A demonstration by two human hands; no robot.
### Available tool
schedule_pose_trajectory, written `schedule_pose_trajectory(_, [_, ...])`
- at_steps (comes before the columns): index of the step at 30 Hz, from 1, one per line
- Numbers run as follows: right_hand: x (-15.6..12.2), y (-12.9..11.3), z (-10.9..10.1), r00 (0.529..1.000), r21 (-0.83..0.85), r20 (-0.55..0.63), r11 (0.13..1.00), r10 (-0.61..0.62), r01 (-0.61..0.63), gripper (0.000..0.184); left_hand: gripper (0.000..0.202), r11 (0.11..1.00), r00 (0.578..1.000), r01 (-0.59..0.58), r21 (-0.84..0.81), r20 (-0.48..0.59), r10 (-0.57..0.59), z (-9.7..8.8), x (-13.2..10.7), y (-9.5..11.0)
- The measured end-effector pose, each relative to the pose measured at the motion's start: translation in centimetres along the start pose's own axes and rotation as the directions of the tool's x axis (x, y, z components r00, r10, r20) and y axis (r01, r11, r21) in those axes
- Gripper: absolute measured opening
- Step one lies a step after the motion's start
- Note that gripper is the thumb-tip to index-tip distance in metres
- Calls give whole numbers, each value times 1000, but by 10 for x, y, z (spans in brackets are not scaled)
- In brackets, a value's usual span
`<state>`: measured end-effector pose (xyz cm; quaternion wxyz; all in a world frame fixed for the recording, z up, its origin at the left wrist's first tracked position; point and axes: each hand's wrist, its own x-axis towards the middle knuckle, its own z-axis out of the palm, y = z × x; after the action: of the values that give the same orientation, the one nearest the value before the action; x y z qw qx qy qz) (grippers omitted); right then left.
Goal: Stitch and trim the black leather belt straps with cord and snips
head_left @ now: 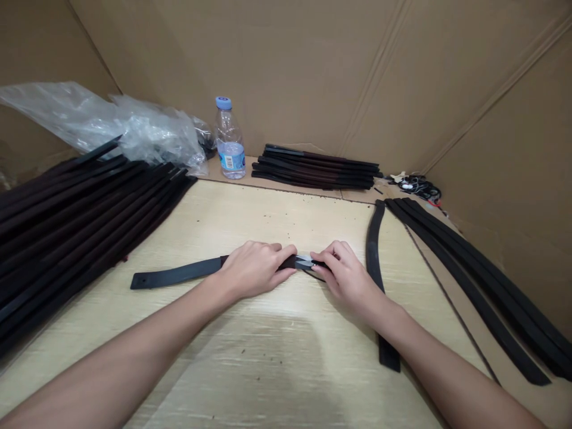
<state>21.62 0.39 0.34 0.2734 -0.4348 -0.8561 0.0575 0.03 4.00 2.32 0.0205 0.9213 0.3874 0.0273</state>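
A black strap [179, 274] with a dark brown sleeve around its middle lies crosswise on the table. My left hand [252, 268] is closed over the sleeved part, its thumb and fingers pinching near the right end. Just to the right, my right hand [346, 271] is closed on what look like small scissors [304, 261]. Their silver blades point left, against the strap by my left fingertips. The strap's far right end is hidden at my right fingers. Another black strap [375, 244] lies lengthwise, partly under my right forearm.
Many dark sleeved straps [89, 220] are piled on the left, beside a clear plastic bag [147, 131]. A water bottle [231, 146] stands at the back, near a stack of straps [313, 167]. More black straps [482, 286] lie on the right, below tangled cords [415, 186]. Cardboard walls surround the table.
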Motion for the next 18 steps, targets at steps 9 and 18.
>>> schedule_pose_trajectory(9, [0, -3, -1, 999, 71, -32, 997, 4, -2, 17, 30, 1000, 1000, 10, -4, 10, -10, -2, 0, 2])
schedule_pose_trajectory(18, [0, -2, -2, 999, 79, -47, 997, 10, -6, 17, 30, 1000, 1000, 3, -10, 16, -2, -2, -1, 1])
